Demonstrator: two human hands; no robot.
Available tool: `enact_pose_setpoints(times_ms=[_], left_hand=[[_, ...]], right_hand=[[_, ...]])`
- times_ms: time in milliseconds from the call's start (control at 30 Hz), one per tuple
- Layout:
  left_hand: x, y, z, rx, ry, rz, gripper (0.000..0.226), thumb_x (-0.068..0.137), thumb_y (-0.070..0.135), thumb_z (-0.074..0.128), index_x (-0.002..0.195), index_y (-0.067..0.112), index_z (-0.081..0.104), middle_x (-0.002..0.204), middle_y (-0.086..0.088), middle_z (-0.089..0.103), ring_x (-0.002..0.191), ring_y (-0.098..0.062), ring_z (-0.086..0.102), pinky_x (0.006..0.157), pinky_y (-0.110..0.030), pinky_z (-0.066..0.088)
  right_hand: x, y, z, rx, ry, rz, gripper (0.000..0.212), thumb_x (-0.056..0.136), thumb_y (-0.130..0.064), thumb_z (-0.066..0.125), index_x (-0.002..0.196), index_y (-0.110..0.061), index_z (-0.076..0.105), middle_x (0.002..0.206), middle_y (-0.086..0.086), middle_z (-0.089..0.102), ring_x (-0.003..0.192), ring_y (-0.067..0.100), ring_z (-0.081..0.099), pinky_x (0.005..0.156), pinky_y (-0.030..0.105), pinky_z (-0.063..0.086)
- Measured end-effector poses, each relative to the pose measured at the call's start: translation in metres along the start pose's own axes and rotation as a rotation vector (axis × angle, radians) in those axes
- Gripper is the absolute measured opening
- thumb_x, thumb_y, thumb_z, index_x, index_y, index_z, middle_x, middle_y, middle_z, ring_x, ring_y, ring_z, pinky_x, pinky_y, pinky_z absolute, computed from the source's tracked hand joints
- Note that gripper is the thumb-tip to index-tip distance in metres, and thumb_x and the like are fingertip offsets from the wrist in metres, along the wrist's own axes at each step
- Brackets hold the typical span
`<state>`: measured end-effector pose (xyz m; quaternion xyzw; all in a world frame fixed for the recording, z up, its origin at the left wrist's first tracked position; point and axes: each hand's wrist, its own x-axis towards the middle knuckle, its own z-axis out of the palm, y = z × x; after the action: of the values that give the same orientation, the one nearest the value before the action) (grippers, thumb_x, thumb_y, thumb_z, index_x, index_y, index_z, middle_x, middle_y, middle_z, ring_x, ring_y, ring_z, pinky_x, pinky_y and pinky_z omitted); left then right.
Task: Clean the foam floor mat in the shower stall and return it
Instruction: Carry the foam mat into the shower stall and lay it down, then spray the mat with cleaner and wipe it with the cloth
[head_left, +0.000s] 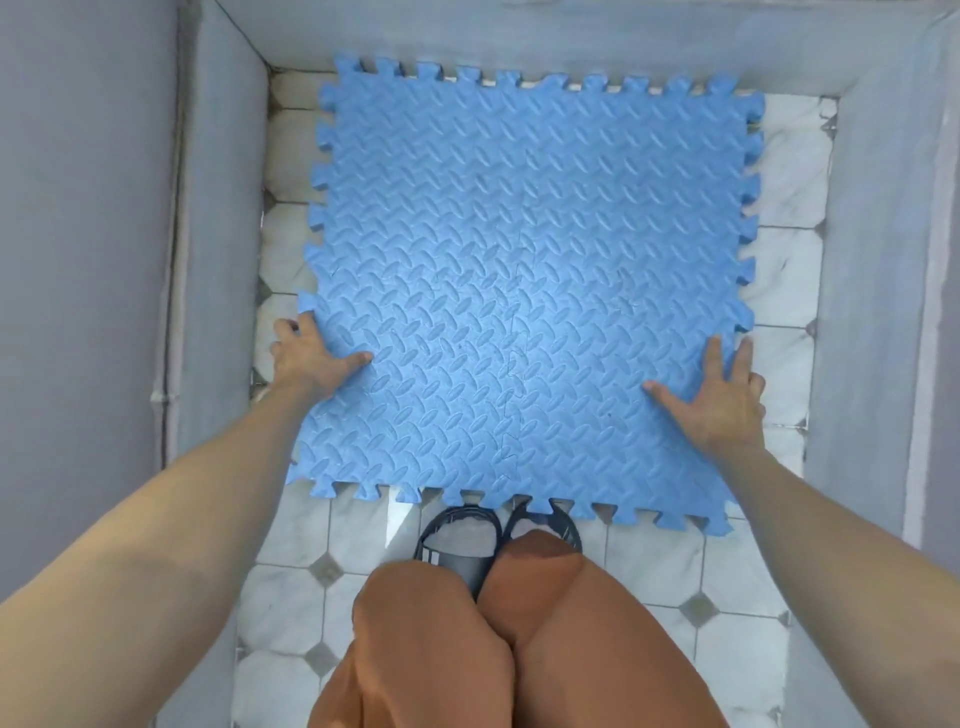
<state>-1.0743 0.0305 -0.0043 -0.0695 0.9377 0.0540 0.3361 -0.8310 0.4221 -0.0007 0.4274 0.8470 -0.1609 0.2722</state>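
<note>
While the person bent low over the floor, the big blue foam floor mat with puzzle-shaped edges (524, 291) lay inside the shower stall, on the white floor tiles with small grey diamonds (332, 566). The mat had a bumpy leaf-like pattern all over its top. It looked like a few smaller squares locked together, because thin wiggly lines ran across its middle. Its far edge sat close to the back grey wall (519, 36), and it may have been touching there. Grey walls stood on both sides too, with a strip of tile showing between each side wall and the mat.

The left hand (311, 358) was at the left edge of the mat, near the close corner. Its thumb lay on top of the mat and its fingers curled around the edge, so it had hold of the foam there. The right hand (722, 395) lay flat on top of the mat by the right edge. Its fingers were spread wide and straight, pressing down and not wrapped around anything.

The near edge of the mat lay just in front of the person's dark sandals (457, 545), and it seemed to cover the toes a little. Two knees in orange-brown trousers (467, 639) stuck out below, side by side, between the two bare arms.
</note>
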Motion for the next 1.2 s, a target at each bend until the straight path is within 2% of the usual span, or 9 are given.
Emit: enact_pose_setpoints(times_ms=[133,267,400,633,700,800,900,1033,1200], left_hand=[[0.015,-0.003,0.017,0.001,-0.031,0.015,0.102,0.077,0.054,0.07,0.149,0.009,0.014,0.146,-0.015,0.019,0.129,-0.04,0.035,0.105,-0.049,0.039],[0.003,0.009,0.014,0.053,-0.048,0.072,0.102,0.084,0.045,0.065,0.151,0.003,0.0,0.157,-0.016,0.006,0.144,-0.034,0.012,0.115,-0.045,0.026],[-0.046,0.037,-0.024,0.184,-0.051,0.241,0.095,0.09,0.047,0.057,0.152,0.008,-0.004,0.159,-0.018,-0.003,0.147,-0.035,0.001,0.117,-0.049,0.02],[-0.182,0.129,-0.257,0.126,0.224,0.506,0.079,0.095,0.04,0.049,0.153,0.01,0.006,0.16,-0.016,0.002,0.148,-0.033,0.003,0.118,-0.045,0.016],[-0.216,0.157,-0.343,0.066,0.414,0.588,0.078,0.089,0.035,0.06,0.15,0.007,0.022,0.157,-0.019,0.018,0.145,-0.036,0.018,0.115,-0.047,0.028],[-0.256,0.203,-0.47,-0.011,0.652,0.701,0.077,0.069,0.026,0.081,0.134,0.002,0.049,0.138,-0.025,0.049,0.125,-0.041,0.052,0.092,-0.049,0.051],[-0.304,0.245,-0.585,-0.05,0.813,0.786,0.069,0.065,0.022,0.083,0.126,0.005,0.056,0.131,-0.021,0.056,0.116,-0.037,0.06,0.085,-0.045,0.054],[-0.348,0.286,-0.683,-0.146,0.935,0.798,0.051,0.075,0.018,0.075,0.122,0.005,0.06,0.127,-0.018,0.059,0.109,-0.035,0.062,0.086,-0.044,0.052],[-0.343,0.322,-0.735,-0.184,0.937,0.781,0.033,0.089,0.017,0.06,0.119,0.005,0.06,0.121,-0.014,0.06,0.109,-0.035,0.058,0.087,-0.043,0.05]], right_hand=[[0.01,-0.004,0.018,-0.025,-0.042,0.004,0.115,0.075,-0.077,0.056,0.156,-0.019,-0.003,0.163,0.013,-0.009,0.144,0.04,0.019,0.111,0.06,0.026],[0.007,-0.019,0.006,-0.18,-0.082,0.074,0.117,0.075,-0.08,0.051,0.155,-0.018,-0.007,0.163,0.01,-0.009,0.147,0.04,0.011,0.113,0.062,0.022],[-0.03,-0.044,-0.044,-0.25,-0.088,-0.038,0.11,0.082,-0.076,0.046,0.155,-0.015,-0.008,0.163,0.012,-0.008,0.15,0.033,-0.002,0.12,0.053,0.011],[-0.155,-0.103,-0.292,-0.153,0.141,-0.211,0.099,0.088,-0.068,0.044,0.156,-0.014,-0.003,0.164,0.012,0.002,0.151,0.028,0.001,0.122,0.044,0.011],[-0.189,-0.127,-0.372,-0.08,0.284,-0.257,0.098,0.086,-0.068,0.045,0.156,-0.012,0.006,0.163,0.012,0.013,0.151,0.027,0.011,0.121,0.044,0.016],[-0.222,-0.16,-0.489,0.049,0.524,-0.333,0.101,0.075,-0.074,0.034,0.149,-0.006,0.033,0.151,0.017,0.041,0.139,0.034,0.04,0.109,0.051,0.037],[-0.251,-0.192,-0.599,0.155,0.693,-0.414,0.103,0.079,-0.081,0.026,0.147,-0.005,0.037,0.149,0.018,0.043,0.137,0.034,0.043,0.11,0.048,0.036],[-0.287,-0.232,-0.714,0.33,0.872,-0.497,0.09,0.084,-0.053,0.066,0.15,-0.004,0.03,0.152,0.018,0.037,0.141,0.032,0.035,0.114,0.047,0.035],[-0.274,-0.281,-0.808,0.509,0.867,-0.552,0.099,0.081,-0.053,0.07,0.152,-0.006,0.021,0.157,0.017,0.026,0.145,0.032,0.023,0.117,0.045,0.026]])
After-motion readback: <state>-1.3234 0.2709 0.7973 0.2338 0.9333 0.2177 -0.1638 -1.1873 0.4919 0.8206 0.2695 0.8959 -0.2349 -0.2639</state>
